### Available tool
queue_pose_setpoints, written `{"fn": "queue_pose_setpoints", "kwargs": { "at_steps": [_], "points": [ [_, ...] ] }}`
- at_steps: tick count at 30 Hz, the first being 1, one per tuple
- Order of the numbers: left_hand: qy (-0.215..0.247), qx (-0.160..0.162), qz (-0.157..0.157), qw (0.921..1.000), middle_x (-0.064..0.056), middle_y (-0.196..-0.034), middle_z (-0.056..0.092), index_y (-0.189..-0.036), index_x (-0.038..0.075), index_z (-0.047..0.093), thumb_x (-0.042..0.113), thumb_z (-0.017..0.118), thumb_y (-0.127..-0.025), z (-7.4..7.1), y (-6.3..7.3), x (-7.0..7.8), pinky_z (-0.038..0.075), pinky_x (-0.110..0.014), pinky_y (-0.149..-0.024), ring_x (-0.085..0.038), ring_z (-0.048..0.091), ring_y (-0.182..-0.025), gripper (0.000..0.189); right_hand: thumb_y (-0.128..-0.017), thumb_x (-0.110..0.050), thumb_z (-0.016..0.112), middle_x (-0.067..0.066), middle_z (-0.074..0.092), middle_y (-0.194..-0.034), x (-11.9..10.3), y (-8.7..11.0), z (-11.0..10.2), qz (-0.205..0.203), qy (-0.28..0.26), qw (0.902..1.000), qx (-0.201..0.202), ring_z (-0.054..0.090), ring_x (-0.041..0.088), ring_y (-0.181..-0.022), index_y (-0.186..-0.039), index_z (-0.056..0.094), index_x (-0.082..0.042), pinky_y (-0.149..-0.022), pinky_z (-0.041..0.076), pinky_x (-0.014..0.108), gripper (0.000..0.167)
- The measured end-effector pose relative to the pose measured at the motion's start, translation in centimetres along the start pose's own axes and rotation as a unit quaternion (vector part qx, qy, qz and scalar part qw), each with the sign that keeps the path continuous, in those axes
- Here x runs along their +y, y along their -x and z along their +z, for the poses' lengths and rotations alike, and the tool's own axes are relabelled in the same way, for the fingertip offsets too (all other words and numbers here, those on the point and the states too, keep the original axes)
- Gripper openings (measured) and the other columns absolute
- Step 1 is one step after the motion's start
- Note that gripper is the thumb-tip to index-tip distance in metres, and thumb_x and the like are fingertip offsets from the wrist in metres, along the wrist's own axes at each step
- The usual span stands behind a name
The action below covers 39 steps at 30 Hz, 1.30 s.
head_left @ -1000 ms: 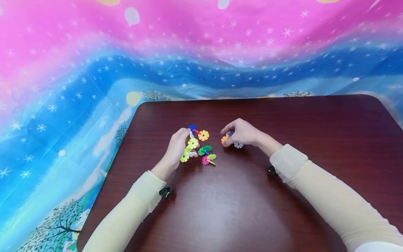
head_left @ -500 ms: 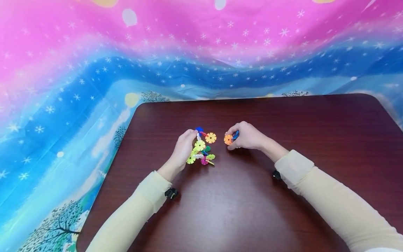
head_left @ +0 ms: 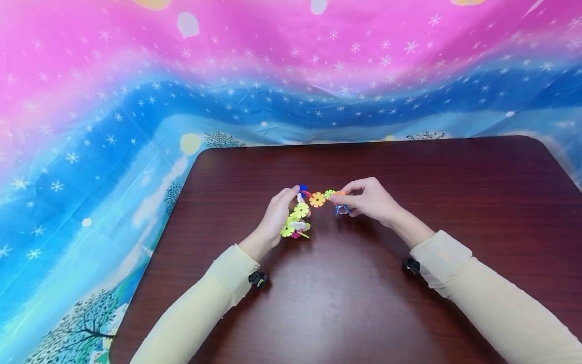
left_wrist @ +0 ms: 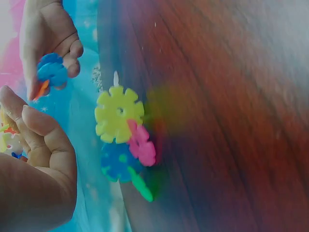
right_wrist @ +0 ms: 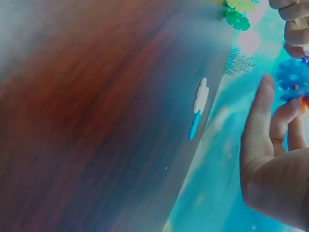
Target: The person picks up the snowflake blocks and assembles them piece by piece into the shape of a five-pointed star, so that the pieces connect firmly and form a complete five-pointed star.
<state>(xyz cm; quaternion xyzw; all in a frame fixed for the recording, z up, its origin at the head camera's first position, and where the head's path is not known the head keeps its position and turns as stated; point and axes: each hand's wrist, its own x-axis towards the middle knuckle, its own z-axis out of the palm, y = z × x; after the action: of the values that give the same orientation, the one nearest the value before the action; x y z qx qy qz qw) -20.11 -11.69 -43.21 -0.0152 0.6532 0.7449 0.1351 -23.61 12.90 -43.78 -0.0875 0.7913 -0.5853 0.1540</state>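
Note:
My left hand (head_left: pixel 278 215) grips a chain of notched plastic snowflake discs: a dark blue disc (head_left: pixel 302 190) near the thumb, a yellow disc (head_left: pixel 301 210) below it, and a yellow-orange disc (head_left: pixel 317 199) sticking out to the right. Between thumb and fingers, my right hand (head_left: pixel 370 202) pinches a smaller joined cluster with a lime disc (head_left: pixel 330 194) at its left tip and blue discs (left_wrist: pixel 52 71) hanging under an orange disc (left_wrist: pixel 42 89). In the head view the lime disc's edge is right at the yellow-orange one. My left hand partly hides its chain.
A joined cluster with a yellow-green disc (left_wrist: pixel 119 113), a pink disc (left_wrist: pixel 141 145) and a green disc (left_wrist: pixel 141 186) lies on the dark wooden table (head_left: pixel 409 303). A white and blue piece (right_wrist: pixel 201 99) lies near the table edge. Behind hangs a patterned cloth (head_left: pixel 291 71).
My left hand has moved right with its chain, now overlapping most of the table cluster. My right hand has lifted and turned its cluster, its lime disc now beside the left chain's end.

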Motion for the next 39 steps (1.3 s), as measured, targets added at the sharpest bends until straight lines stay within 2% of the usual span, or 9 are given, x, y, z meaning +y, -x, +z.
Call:
{"fn": "queue_pose_setpoints", "kwargs": {
  "at_steps": [3,6,10,14,21,28,31,34,39],
  "points": [
    [0.002,-0.016,-0.004,0.9999,-0.008,-0.081,0.064,-0.104,0.009,0.056,0.043,0.06,-0.103,0.3,0.1,0.0,0.057,-0.029,-0.06,-0.016,0.065,-0.07,0.034,-0.095,-0.03,0.079,0.018,0.076,-0.096,0.0,0.4,-0.2,-0.02,-0.042,0.9986,0.027,0.075,0.028,-0.081,-0.11,0.076,0.002,-0.075,0.063,0.047,0.035],
    [0.007,-0.027,-0.006,0.9996,-0.009,-0.086,0.065,-0.109,0.01,0.058,0.034,0.07,-0.098,0.5,0.1,-0.2,0.059,-0.032,-0.059,-0.016,0.065,-0.075,0.029,-0.099,-0.025,0.074,0.016,0.076,-0.095,-0.1,0.9,-0.4,-0.037,-0.083,0.9945,0.053,0.076,0.023,-0.079,-0.116,0.072,0.006,-0.073,0.063,0.042,0.035],
    [0.016,-0.02,-0.004,0.9997,-0.01,-0.095,0.069,-0.113,0.01,0.059,0.018,0.076,-0.094,0.9,0.0,-0.3,0.061,-0.032,-0.062,-0.016,0.066,-0.082,0.026,-0.099,-0.017,0.073,0.016,0.076,-0.093,-0.3,1.7,-0.4,-0.056,-0.129,0.9869,0.079,0.075,0.02,-0.077,-0.12,0.07,0.008,-0.071,0.063,0.035,0.032],
    [0.028,-0.009,0.003,0.9996,-0.013,-0.1,0.07,-0.113,0.008,0.058,0.012,0.076,-0.093,1.3,0.0,-0.3,0.061,-0.03,-0.064,-0.017,0.067,-0.083,0.027,-0.099,-0.013,0.073,0.017,0.076,-0.094,-0.5,2.1,-0.1,-0.065,-0.159,0.9807,0.093,0.074,0.018,-0.074,-0.118,0.069,0.009,-0.071,0.063,0.035,0.029],
    [0.05,-0.009,0.017,0.9986,-0.009,-0.094,0.07,-0.112,0.007,0.057,0.007,0.077,-0.092,1.7,0.0,-0.5,0.06,-0.028,-0.061,-0.016,0.067,-0.07,0.029,-0.099,-0.012,0.073,0.006,0.076,-0.088,-0.6,2.5,0.1,-0.068,-0.138,0.9829,0.1,0.074,0.015,-0.073,-0.119,0.067,0.013,-0.071,0.063,0.034,0.032],
    [0.034,-0.018,0.038,0.9986,-0.009,-0.093,0.072,-0.111,0.002,0.066,0.005,0.077,-0.092,1.8,-0.1,-0.7,0.061,-0.049,-0.084,-0.02,0.071,-0.07,0.022,-0.1,-0.009,0.071,0.004,0.075,-0.086,-0.5,2.6,0.3,-0.072,-0.128,0.985,0.091,0.074,0.014,-0.074,-0.119,0.066,0.016,-0.071,0.063,0.033,0.031],
    [0.041,-0.02,0.045,0.9979,-0.01,-0.091,0.072,-0.111,-0.002,0.069,0.001,0.075,-0.092,2.0,0.0,-0.8,0.061,-0.043,-0.085,-0.019,0.072,-0.073,0.02,-0.099,-0.008,0.071,0.005,0.076,-0.087,-0.5,2.7,0.4,-0.072,-0.125,0.9858,0.086,0.074,0.014,-0.074,-0.118,0.067,0.016,-0.071,0.063,0.034,0.031],
    [0.041,-0.025,0.051,0.9975,-0.01,-0.09,0.072,-0.109,-0.004,0.069,-0.002,0.075,-0.091,2.0,0.0,-0.8,0.062,-0.033,-0.078,-0.018,0.071,-0.073,0.019,-0.099,-0.007,0.072,0.007,0.076,-0.087,-0.5,2.7,0.4,-0.074,-0.124,0.9861,0.082,0.074,0.014,-0.073,-0.117,0.068,0.016,-0.073,0.063,0.038,0.03],
    [0.028,-0.036,0.058,0.9972,-0.01,-0.087,0.072,-0.105,-0.004,0.071,-0.004,0.075,-0.089,1.6,-0.1,-1.2,0.062,-0.032,-0.076,-0.02,0.07,-0.072,0.016,-0.097,-0.006,0.074,0.008,0.076,-0.086,-0.6,2.8,0.4,-0.079,-0.118,0.9872,0.073,0.074,0.015,-0.07,-0.115,0.069,0.016,-0.072,0.063,0.036,0.029]
  ]
}}
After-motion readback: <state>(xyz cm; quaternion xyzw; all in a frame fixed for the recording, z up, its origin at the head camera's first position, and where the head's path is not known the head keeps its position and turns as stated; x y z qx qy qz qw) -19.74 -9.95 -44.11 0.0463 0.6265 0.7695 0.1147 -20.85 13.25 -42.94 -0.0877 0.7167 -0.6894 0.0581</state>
